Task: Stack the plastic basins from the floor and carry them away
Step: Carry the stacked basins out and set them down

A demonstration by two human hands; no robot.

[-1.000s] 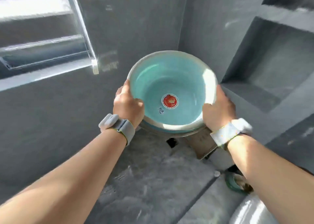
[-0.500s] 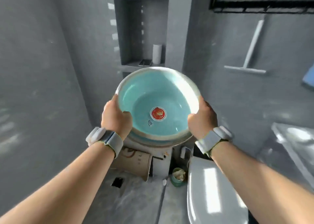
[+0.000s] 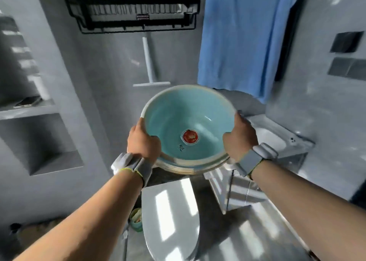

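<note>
A stack of plastic basins (image 3: 178, 122) hangs in mid-air in front of me, nested one inside another. The top one is turquoise inside with a pale rim and a round red sticker (image 3: 190, 136) on its bottom. Further rims show beneath it at the near edge. My left hand (image 3: 143, 141) grips the stack's left rim, thumb inside the bowl. My right hand (image 3: 240, 135) grips the right rim the same way. Both wrists wear grey bands.
A white toilet lid (image 3: 172, 217) lies closed below the basins, a small green bin (image 3: 136, 221) beside it. A sink counter (image 3: 277, 134) stands to the right, a blue towel (image 3: 241, 36) hangs above. A black wall rack (image 3: 132, 13), a squeegee (image 3: 149, 66) and wall niches (image 3: 37, 141) are at the left.
My view has swung to the right across the bathroom: the niches slid left, and the toilet, towel and sink came into sight. Both hands kept the same grip on the basins.
</note>
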